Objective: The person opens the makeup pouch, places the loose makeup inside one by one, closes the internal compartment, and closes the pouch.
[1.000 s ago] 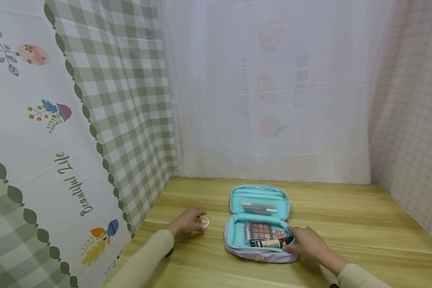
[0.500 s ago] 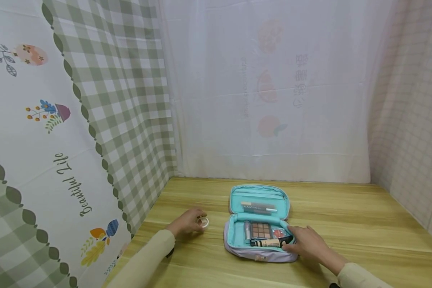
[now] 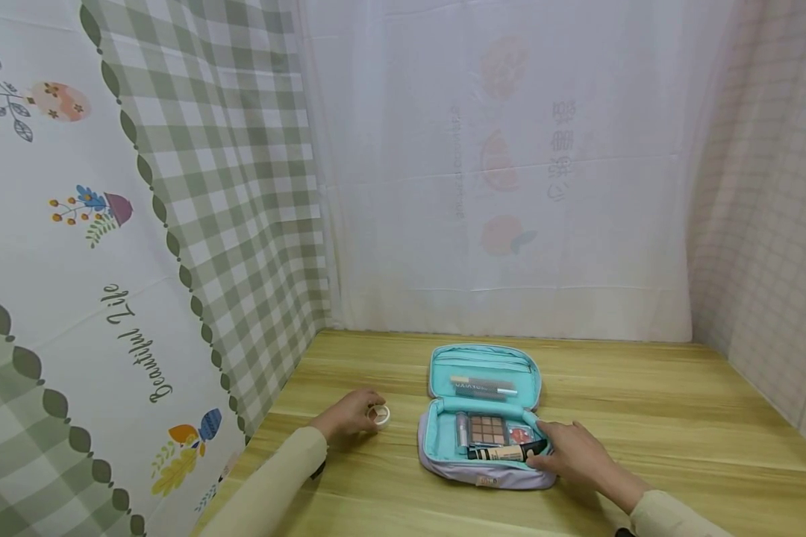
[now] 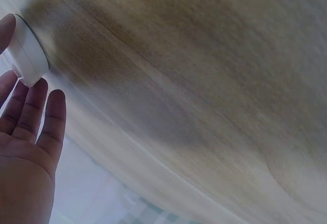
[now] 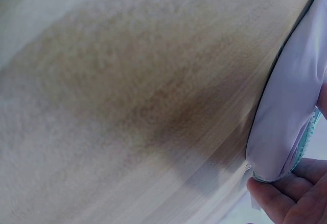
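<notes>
Currently pinching a round white case (image 3: 379,415) between thumb and fingertips of the left hand (image 3: 349,415), down on the worktop (image 3: 376,492), left of an open lilac pouch (image 3: 443,471) and apart from it. Seen from the left wrist, holding the case by its rim, with the other fingers extended and slightly spread. With the right hand (image 3: 575,453), gripping the right end of the pouch, with the thumb near the black cap of a beige tube (image 3: 500,453); in the right wrist view, partly cut off, so impossible to tell how every finger lies. Against the turquoise lining, beyond the tube: a silvery cylinder (image 3: 462,431) at the left, a palette of brown pans (image 3: 487,430) in the middle, a small case with red on it (image 3: 520,435) at the right. In the lid (image 3: 483,359), opened away toward the back, slim pen-like items (image 3: 483,386). On both arms, pale yellow sleeves (image 3: 269,485). Farther out, a green-and-white checked cloth (image 3: 242,186) along the left and a white curtain (image 3: 403,224) with faint fruit prints behind.
</notes>
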The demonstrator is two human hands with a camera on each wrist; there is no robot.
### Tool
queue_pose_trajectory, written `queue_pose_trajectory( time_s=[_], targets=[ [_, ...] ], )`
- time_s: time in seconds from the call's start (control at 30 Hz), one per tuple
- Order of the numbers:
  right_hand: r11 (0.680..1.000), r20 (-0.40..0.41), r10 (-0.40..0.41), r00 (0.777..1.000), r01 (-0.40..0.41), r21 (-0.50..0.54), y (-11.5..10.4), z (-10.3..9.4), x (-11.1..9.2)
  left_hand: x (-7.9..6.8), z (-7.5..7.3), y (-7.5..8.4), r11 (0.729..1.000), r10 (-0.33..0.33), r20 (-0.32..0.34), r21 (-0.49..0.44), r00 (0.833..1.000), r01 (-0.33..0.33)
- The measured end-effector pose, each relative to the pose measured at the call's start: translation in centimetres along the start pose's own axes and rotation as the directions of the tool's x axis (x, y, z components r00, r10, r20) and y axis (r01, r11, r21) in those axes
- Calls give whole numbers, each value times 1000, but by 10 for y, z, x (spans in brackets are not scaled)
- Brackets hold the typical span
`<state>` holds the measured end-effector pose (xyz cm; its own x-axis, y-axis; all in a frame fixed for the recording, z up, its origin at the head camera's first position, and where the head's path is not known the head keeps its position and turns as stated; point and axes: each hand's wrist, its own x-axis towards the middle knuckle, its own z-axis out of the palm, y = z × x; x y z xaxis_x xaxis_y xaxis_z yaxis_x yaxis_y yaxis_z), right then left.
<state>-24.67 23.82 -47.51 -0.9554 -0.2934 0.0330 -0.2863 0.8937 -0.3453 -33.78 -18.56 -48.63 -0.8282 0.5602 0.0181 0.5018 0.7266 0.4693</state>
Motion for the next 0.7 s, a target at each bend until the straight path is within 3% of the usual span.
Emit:
queue_pose_trajectory(
  time_s=[0.47,0.7],
  targets=[
    [1000,-7,-5,1000,5,-7,-2,-1,0,0,-1,4,1000,-7,-22,-17,1000,7],
    [1000,-2,2,1000,-2,-4,-2,0,0,0,-5,6,997,-60,-20,-56,998,59]
  ],
)
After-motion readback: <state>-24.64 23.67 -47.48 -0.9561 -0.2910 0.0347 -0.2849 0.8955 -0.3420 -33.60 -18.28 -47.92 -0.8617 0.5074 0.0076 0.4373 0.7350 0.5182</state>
